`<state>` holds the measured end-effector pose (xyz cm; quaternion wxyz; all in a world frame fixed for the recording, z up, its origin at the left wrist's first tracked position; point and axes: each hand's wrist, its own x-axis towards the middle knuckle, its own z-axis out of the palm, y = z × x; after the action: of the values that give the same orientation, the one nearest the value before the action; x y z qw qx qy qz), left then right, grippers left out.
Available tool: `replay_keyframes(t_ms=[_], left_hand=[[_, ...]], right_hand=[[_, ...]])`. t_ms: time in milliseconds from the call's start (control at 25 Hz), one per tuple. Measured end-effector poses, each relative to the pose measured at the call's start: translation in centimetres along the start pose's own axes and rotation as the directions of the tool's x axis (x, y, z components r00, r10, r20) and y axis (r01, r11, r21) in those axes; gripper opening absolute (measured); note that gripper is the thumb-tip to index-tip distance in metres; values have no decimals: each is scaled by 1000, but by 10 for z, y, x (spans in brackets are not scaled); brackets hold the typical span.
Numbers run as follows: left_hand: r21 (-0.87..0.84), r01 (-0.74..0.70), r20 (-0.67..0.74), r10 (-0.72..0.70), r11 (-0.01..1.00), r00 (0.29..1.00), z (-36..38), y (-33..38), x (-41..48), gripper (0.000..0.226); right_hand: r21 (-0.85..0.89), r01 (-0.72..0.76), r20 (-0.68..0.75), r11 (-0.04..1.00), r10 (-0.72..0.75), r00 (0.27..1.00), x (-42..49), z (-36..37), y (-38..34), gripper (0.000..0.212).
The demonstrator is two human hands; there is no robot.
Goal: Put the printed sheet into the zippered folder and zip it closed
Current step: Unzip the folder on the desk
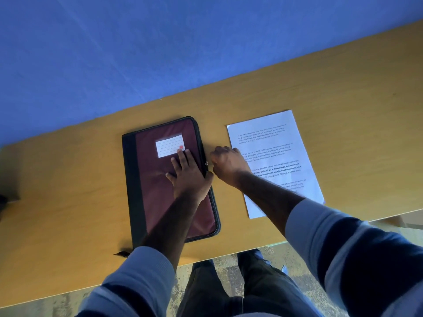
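Early stage: yellow wooden worktop [343, 88] carries the flat maroon fabric zippered folder [160, 179], apparently zipped, nothing inside yet. White printed sheet [274, 133] lies loose right of the right hand [226, 163], whose grip pinches the zipper pull [207, 164]; left hand [187, 177] spread flat on the cover.

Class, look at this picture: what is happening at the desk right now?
A person stands at a wooden table with a maroon zippered folder lying closed on it. The left hand presses flat on the folder's cover, while the right hand is curled at the zipper along its right edge. The printed sheet lies on the table to the right, not yet inside.
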<state>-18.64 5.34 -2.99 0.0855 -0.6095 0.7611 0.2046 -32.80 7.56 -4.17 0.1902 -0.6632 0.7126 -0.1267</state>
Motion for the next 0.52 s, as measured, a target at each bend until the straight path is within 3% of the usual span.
replay_keyframes(t_ms=[200,360,520], left_hand=[[13,-8,7,8,1000,1000,1,2,-2,96],[47,6,15,-7,999,1000,1,5,-4,93],[123,21,-10,-19,992,1000,3,9,-3,90]], right_hand=[[-2,22,-81,1000,-22,996,-28,21,5,10],[98,-34,-140,995,47,989,-39,20,-6,39],[82,-51,-164,995,64,984,-38,24,-11,39]])
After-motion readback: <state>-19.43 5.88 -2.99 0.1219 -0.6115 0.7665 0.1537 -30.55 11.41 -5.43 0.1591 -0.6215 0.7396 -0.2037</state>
